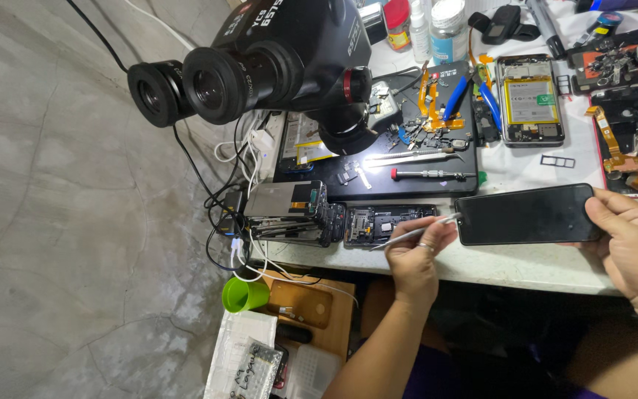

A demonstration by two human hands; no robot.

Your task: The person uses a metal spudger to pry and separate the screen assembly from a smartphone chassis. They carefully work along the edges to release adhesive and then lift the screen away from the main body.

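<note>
My left hand (pixel 415 255) pinches thin metal tweezers (pixel 416 231), whose tip reaches the left edge of a black phone (pixel 529 214). The phone lies flat with its dark screen up, near the front edge of the white table (pixel 511 262). My right hand (pixel 633 240) grips the phone's right end. Just left of the tweezers lies an opened phone frame (pixel 389 223) with its parts exposed.
A black stereo microscope (pixel 275 55) hangs over a dark work mat (pixel 378 181) with tweezers, a screwdriver and small parts. A stack of phone bodies (pixel 286 214), an open phone with battery (pixel 529 100), bottles and cables crowd the table. A green cup (pixel 245 294) sits below.
</note>
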